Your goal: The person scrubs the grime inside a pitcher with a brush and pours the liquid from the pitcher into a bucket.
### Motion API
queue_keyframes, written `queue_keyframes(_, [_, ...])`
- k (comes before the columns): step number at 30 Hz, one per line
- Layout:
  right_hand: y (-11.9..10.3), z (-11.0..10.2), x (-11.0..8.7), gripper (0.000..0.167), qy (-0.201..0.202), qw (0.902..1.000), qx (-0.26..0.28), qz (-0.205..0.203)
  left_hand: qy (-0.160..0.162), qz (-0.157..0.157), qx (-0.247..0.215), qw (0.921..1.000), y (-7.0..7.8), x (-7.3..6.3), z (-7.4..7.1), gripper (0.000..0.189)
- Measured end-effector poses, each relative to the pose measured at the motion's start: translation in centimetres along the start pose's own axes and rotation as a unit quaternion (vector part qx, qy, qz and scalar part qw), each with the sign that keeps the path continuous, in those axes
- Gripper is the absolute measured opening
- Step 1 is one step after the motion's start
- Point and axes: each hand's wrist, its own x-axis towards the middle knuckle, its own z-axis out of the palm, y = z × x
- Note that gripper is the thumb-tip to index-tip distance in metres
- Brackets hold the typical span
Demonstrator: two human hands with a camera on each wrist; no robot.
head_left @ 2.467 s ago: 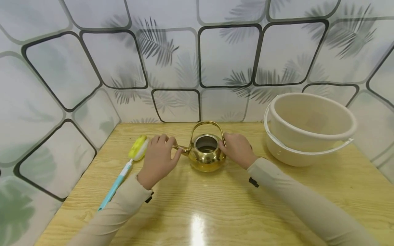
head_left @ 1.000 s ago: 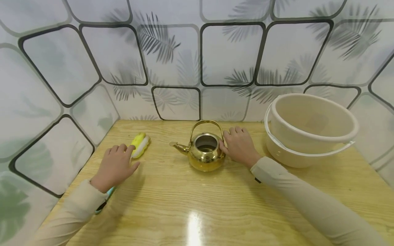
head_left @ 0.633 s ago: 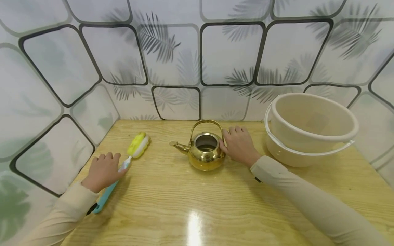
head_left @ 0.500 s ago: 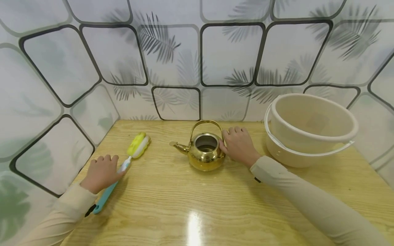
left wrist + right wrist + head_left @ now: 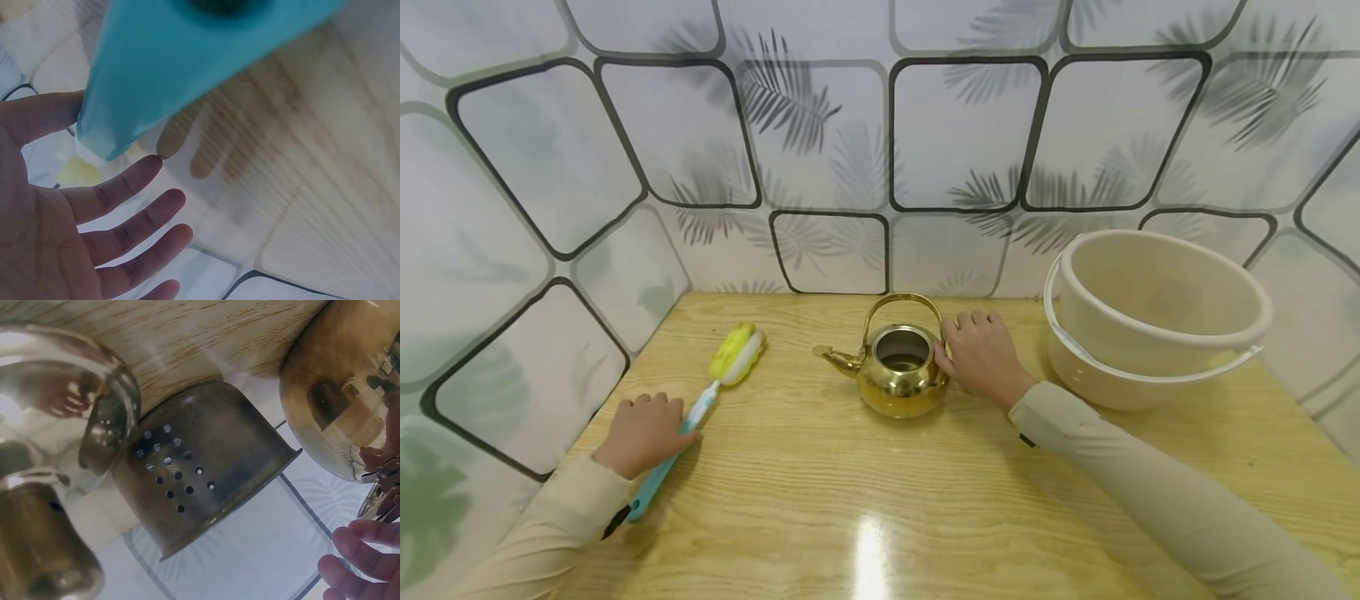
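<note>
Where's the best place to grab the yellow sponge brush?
Probably the long blue handle, from above: it's slim, lies along the table with its end toward the person, and the left hand is over it.

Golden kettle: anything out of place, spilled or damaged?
Mildly odd: the kettle stands uncovered, while what looks like its lid and a perforated strainer sit beside it in the right wrist view. No spill or damage shows.

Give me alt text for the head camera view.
A person's right hand holds a lidless gold kettle on a wooden table. Their left hand is over a blue-handled sponge brush; a beige bucket stands at right.
</note>
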Motion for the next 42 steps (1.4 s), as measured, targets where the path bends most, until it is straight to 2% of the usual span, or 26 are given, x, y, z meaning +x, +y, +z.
queue_keyframes(5, [0.0,0.1,0.0,0.028,0.001,1.0,0.003,0.003,0.001,0.004,-0.014,0.9999,0.1,0.1,0.4,0.034])
queue_keyframes(14, [0.0,0.2,-0.1,0.027,0.0,1.0,0.006,0.006,0.013,0.012,-0.001,0.9998,0.1,0.4,0.5,0.03])
queue_keyframes(19, [0.0,0.3,-0.1,0.027,0.001,1.0,0.008,0.005,0.016,-0.002,-0.011,0.9998,-0.5,0.6,0.5,0.025])
queue_keyframes(23, [0.0,0.3,-0.1,0.028,-0.004,0.9999,0.01,0.008,0.026,-0.025,-0.025,0.999,-1.0,0.6,0.4,0.021])
queue_keyframes(26, [0.0,0.3,-0.1,0.028,-0.006,0.9999,0.01,0.008,0.058,-0.04,-0.027,0.9971,-1.1,0.4,0.1,0.019])
queue_keyframes(30, [0.0,0.4,-0.1,0.029,-0.002,0.9999,0.009,0.006,0.117,-0.053,-0.014,0.9917,-1.0,0.1,-0.1,0.022])
queue_keyframes(35, [0.1,0.4,-0.1,0.029,0.002,0.9999,0.012,0.006,0.177,-0.063,-0.004,0.9822,-0.8,0.0,-0.3,0.025])
queue_keyframes(42, [0.1,0.3,-0.1,0.029,0.002,0.9999,0.015,0.007,0.242,-0.067,-0.013,0.9678,-0.9,0.6,-0.1,0.024])
